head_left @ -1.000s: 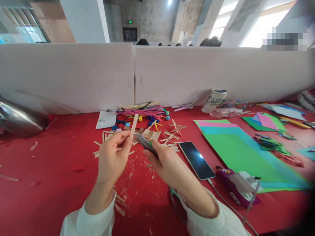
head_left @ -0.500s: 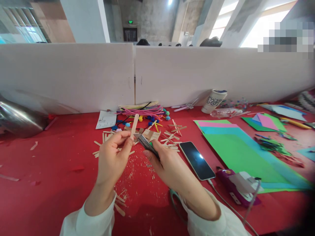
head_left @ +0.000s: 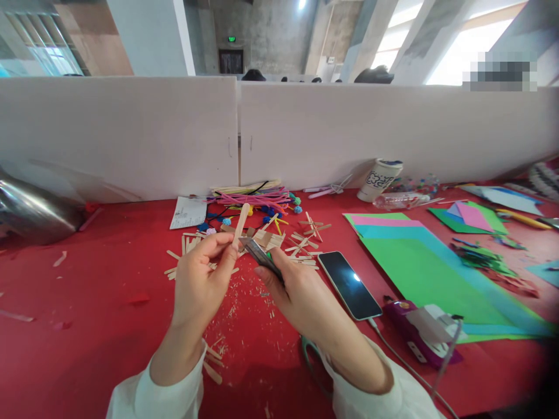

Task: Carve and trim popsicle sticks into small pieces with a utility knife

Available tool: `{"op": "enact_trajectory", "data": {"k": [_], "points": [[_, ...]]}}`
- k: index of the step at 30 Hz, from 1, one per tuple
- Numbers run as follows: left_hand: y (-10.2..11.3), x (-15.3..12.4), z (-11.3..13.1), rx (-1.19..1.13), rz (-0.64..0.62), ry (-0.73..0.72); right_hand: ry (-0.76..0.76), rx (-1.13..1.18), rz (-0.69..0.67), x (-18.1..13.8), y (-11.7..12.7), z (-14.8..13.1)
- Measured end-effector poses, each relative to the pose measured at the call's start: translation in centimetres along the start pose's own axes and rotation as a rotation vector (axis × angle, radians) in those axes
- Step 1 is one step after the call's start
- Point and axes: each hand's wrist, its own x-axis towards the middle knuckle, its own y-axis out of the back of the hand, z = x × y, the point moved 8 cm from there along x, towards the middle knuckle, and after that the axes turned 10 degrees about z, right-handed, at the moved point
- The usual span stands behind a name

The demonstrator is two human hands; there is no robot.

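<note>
While the person works at the red table (head_left: 87, 326), a white partition (head_left: 349, 134) closes off its far edge. Coloured paper sheets (head_left: 419, 262) lie to the right, with a phone (head_left: 349, 285) face up just beside them. Left hand (head_left: 198, 285): thumb and forefingers pinch the lower end of a wooden stick (head_left: 241, 221), held near upright above the table, in front of a scattered pile of sticks (head_left: 271, 238). Right hand (head_left: 301, 297): fingers curled tight round a cutter (head_left: 259, 255), its tip against the stick's lower edge. Wood shavings (head_left: 231, 308) litter the surface beneath both hands.
</note>
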Motion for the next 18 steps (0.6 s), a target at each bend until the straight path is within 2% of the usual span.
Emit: {"op": "enact_trajectory", "data": {"k": [5,11,14,18], "points": [[-0.3,0.0,0.3,-0.002,-0.058,-0.051,0.023,-0.063,-0.044,-0.5,-0.2,0.1],[-0.5,0.1,0.2,0.065,-0.084,-0.102,0.052,-0.109,-0.024,-0.7,-0.7,0.1],[-0.5,0.2,-0.1,0.054,-0.078,-0.096,0.03,-0.043,-0.02,-0.4,-0.9,0.2],[-0.1,0.2,-0.2,0.041,-0.036,-0.086,-0.011,0.189,-0.06,0.1,-1.3,0.3]]}}
